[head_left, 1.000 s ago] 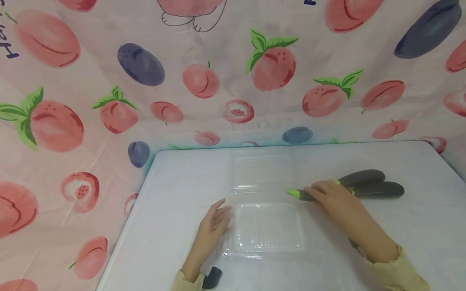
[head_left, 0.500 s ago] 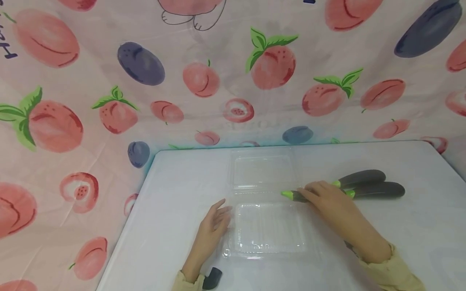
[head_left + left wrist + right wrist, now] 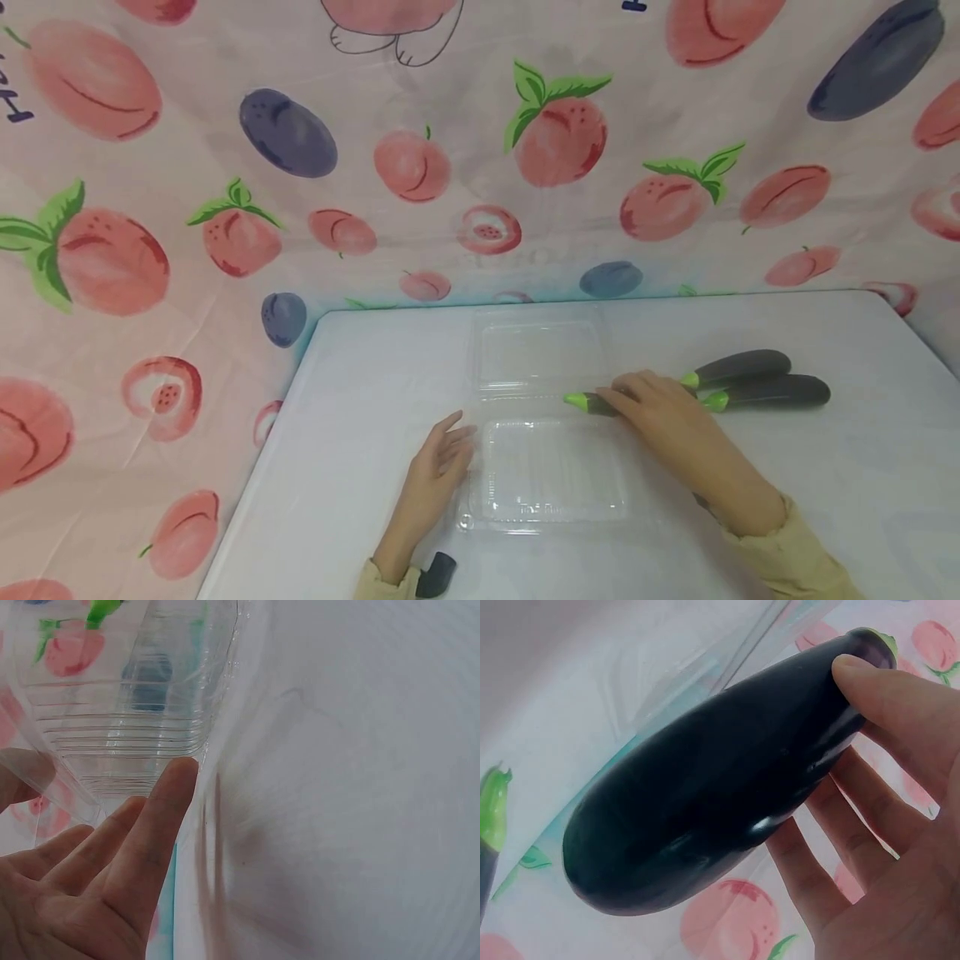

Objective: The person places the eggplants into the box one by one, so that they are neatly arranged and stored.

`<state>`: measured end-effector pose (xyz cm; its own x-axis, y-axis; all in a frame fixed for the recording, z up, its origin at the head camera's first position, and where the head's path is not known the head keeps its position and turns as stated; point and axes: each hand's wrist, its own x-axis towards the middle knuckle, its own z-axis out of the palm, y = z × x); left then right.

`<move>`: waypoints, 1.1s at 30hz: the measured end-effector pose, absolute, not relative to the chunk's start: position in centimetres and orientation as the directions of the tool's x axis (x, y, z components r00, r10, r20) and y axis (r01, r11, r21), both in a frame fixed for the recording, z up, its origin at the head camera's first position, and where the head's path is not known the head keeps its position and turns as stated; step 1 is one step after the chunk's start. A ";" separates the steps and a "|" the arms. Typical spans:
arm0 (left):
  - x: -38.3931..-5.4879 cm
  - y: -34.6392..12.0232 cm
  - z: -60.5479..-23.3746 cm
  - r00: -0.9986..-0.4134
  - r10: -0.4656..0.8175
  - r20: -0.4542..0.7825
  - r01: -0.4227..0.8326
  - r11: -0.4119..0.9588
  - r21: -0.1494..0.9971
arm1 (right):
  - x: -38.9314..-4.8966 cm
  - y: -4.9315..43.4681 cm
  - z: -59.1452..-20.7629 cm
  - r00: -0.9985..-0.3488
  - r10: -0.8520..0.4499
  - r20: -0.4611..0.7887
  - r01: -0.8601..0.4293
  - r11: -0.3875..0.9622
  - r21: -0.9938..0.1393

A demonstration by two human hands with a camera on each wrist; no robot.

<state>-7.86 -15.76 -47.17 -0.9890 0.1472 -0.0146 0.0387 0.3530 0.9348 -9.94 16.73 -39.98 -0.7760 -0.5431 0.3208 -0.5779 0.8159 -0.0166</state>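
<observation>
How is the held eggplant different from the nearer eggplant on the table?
The right hand holds the held eggplant; the nearer eggplant lies on the table. In the head view, the held eggplant is mostly hidden; the nearer eggplant shows almost whole. Both are dark and green-capped.

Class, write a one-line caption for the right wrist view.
A right hand grips a glossy, dark-purple, elongated eggplant, with another eggplant's green cap showing at the left edge.

white table (image 3: pixel 345 400) | pink fruit-print cloth (image 3: pixel 480 167) | cloth behind and left of table

Two eggplants (image 3: pixel 776 391) right of container (image 3: pixel 555 471)
</observation>
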 end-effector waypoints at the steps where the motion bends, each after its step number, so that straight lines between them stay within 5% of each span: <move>1: -7.8 -15.8 -47.2 -0.989 0.148 -0.014 0.040 0.353 0.935 | -10.0 16.6 -40.0 -0.774 -0.545 0.324 -0.580 0.814 -0.017; 33: -7.8 -15.7 -47.2 -0.989 0.146 -0.011 0.042 0.353 0.935 | -10.9 13.4 -39.2 -0.776 -0.561 0.288 -0.595 0.803 -0.040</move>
